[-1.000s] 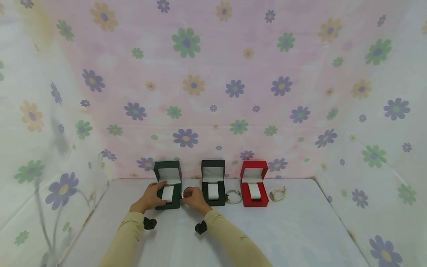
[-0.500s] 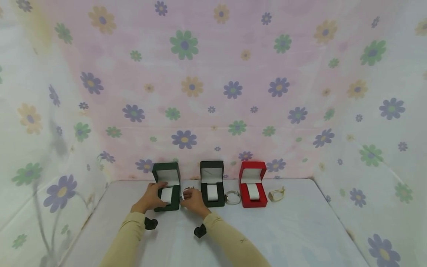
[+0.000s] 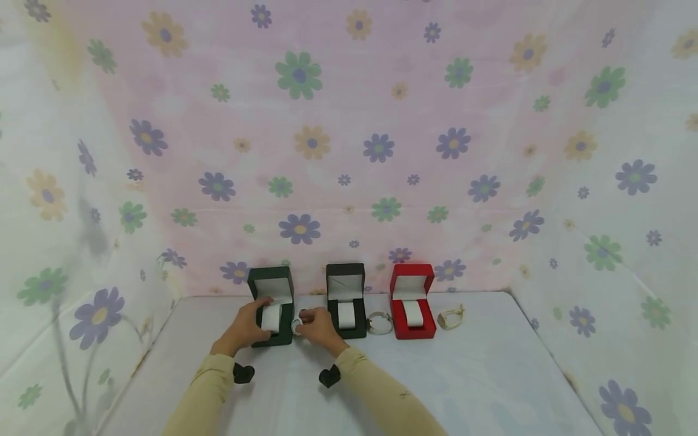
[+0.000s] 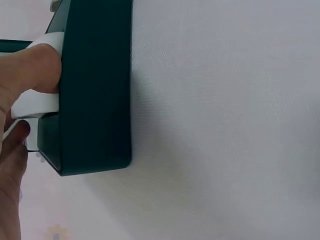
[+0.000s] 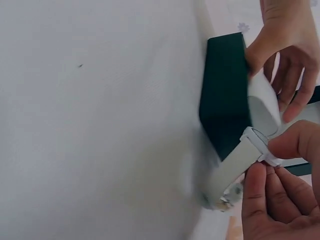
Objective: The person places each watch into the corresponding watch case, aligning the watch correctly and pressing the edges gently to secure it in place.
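At the left of the row stands an open dark green watch box [image 3: 283, 340] with a white cushion [image 3: 271, 318] in it. My left hand [image 3: 242, 326] pinches that cushion between thumb and fingers; in the left wrist view the thumb presses its near side. The cushion [image 5: 263, 110] tilts up out of the box body in the right wrist view. Just right of the box, my right hand [image 3: 322, 327] holds a watch [image 3: 297, 326]. Seen from the right wrist, thumb and fingertips grip one end of its pale strap [image 5: 234, 168], and the rest hangs down beside the box corner.
A black watch box [image 3: 358, 332] and a red watch box [image 3: 400, 332], both with lids up and white cushions inside, stand to the right. A silver watch [image 3: 380, 331] lies between them, a gold watch [image 3: 444, 323] beyond the red one. Flowered cloth [image 3: 349, 121] rises behind the white table.
The watch in my right hand has turned, and its round pale face now shows beside the fingers. The white cushion in my left hand has tilted slightly. Both hands stay about where they were.
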`<state>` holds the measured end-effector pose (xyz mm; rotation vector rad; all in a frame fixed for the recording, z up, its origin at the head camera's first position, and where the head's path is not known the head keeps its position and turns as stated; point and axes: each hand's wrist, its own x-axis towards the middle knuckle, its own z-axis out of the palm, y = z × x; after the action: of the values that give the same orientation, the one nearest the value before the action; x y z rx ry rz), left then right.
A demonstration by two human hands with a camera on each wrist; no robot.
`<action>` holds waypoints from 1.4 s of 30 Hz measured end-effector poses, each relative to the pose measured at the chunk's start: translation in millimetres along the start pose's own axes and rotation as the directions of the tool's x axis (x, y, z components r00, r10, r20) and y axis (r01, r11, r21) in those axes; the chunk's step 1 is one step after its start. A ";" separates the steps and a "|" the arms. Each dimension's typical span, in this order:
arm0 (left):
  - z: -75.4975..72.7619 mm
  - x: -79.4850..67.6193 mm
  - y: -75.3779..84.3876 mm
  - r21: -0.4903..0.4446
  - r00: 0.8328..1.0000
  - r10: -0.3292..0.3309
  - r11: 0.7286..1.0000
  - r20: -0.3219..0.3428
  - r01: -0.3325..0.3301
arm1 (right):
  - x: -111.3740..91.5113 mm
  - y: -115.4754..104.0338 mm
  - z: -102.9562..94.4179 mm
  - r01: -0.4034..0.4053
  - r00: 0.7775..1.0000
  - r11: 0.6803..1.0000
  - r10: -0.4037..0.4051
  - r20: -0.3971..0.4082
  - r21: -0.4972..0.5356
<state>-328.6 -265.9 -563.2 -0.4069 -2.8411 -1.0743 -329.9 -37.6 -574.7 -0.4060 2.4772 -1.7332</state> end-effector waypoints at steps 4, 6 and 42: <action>1.2 -2.3 -0.9 -0.012 0.999 0.039 0.999 -0.025 -0.040 | -4.8 -9.9 -0.7 -0.005 0.999 1.000 0.004 0.042 0.020; 0.9 -2.7 -0.2 0.001 0.998 0.046 0.999 -0.031 -0.046 | -8.1 -15.1 -1.5 -0.006 0.997 0.999 0.003 0.072 0.035; 8.3 -6.8 0.6 0.078 0.951 0.258 0.966 -0.172 -0.248 | -59.9 -42.8 -20.7 -0.078 0.995 0.937 0.051 0.088 0.341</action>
<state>-321.7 -261.4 -570.2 -0.6164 -2.5674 -0.9290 -270.0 -16.5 -532.1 -0.3451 2.0505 -2.0281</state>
